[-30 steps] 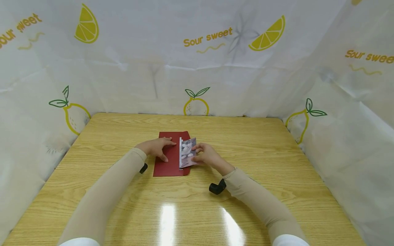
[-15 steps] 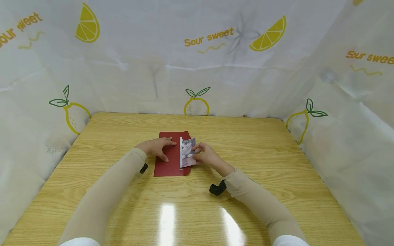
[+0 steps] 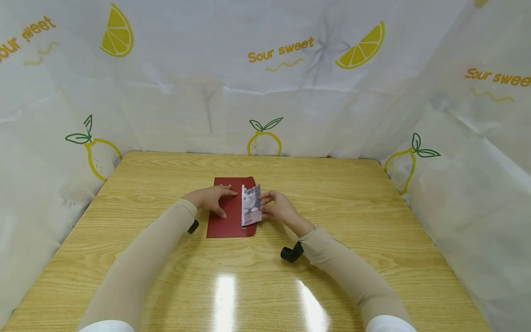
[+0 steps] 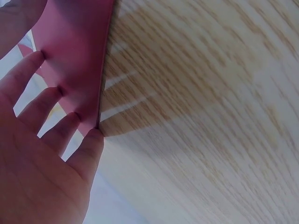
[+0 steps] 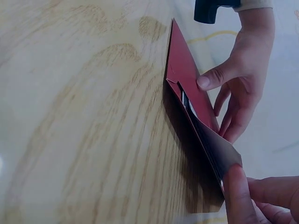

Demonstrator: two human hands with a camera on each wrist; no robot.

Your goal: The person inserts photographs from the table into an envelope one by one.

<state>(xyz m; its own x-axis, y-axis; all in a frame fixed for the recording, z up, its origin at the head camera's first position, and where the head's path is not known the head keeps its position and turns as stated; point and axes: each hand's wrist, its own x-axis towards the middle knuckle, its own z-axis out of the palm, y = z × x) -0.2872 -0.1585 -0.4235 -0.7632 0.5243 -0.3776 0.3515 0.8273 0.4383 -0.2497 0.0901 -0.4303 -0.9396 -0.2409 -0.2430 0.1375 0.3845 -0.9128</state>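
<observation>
A red paper envelope (image 3: 226, 228) lies flat on the wooden table, its opening side facing right. Partway inside it is a picture card (image 3: 251, 203) printed with a cat, bending upward at its right end. My left hand (image 3: 211, 199) rests on the envelope with spread fingers; in the left wrist view its fingertips (image 4: 58, 89) touch the red paper near an edge. At the card's right edge, my right hand (image 3: 282, 210) pinches it between thumb and fingers. The right wrist view shows the curved card (image 5: 219, 144) rising from the envelope's mouth (image 5: 184, 95).
The wooden table (image 3: 352, 193) extends around the envelope. A white cloth with lemon prints (image 3: 186, 115) hangs behind and at both sides. Black camera mounts sit at each wrist, the right one (image 3: 292, 252) close above the tabletop.
My right hand has edged slightly left, and the card sits a little farther left, deeper in the envelope. My left hand has stayed in place.
</observation>
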